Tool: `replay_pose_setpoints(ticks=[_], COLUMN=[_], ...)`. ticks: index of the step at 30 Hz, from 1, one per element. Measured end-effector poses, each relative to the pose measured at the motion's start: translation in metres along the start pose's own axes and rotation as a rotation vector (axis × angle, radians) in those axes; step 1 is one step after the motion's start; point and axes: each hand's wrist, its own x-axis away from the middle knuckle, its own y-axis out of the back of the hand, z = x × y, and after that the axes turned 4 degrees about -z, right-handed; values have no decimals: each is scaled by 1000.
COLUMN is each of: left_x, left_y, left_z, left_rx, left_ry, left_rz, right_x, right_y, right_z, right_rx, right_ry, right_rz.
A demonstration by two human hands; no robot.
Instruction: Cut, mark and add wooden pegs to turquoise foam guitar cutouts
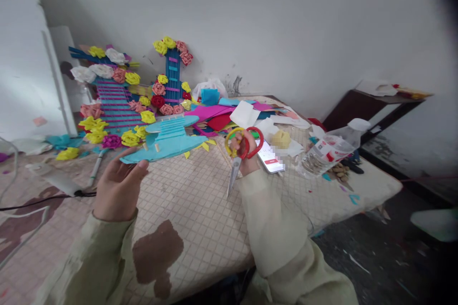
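My left hand (119,186) grips the near left edge of a light blue shape (171,138), with its thumb near the edge and its fingers partly hidden beneath. Thin strips cross the middle of the shape, and small pale pieces lie on it. Through the red and yellow handles of a pair of scissors (234,174) go the fingers of my right hand (245,150); the blades point down toward the table, nearly together. Small yellow paper pieces (203,146) lie beside the blue shape's right end.
Flower-trimmed guitar-like crafts (118,105) lean at the back left. Coloured paper (211,113) lies behind the shape. A lit phone (270,156) and a clear plastic bottle (325,150) are to the right. A white glue gun (55,176) with cords lies at the left.
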Motion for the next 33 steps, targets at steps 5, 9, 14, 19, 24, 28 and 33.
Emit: replay_pose_setpoints(ticks=[5,9,14,19,24,28,33], left_x=[-1,0,4,10,10,11,19], left_y=[-2,0,5,7,10,10,1], left_z=[3,8,18,23,25,26,30], left_rx=[-18,13,-24,-33,-9,40,230], left_ry=[-6,-37,-61,-19,-24,-43,122], left_rz=[18,29,60,55,36,2,-29], right_x=[22,37,44,47,51,52,51], right_y=[-26,-37,-39,-42,-46,-46,-43], right_z=[-23,-34,-41,-45,-42,-44,-50], right_rx=[139,217,288,263,299,338,363], right_ry=[-92,-25,-14,-72,-7,11,53], right_rz=[162,258,220,186,231,249,294])
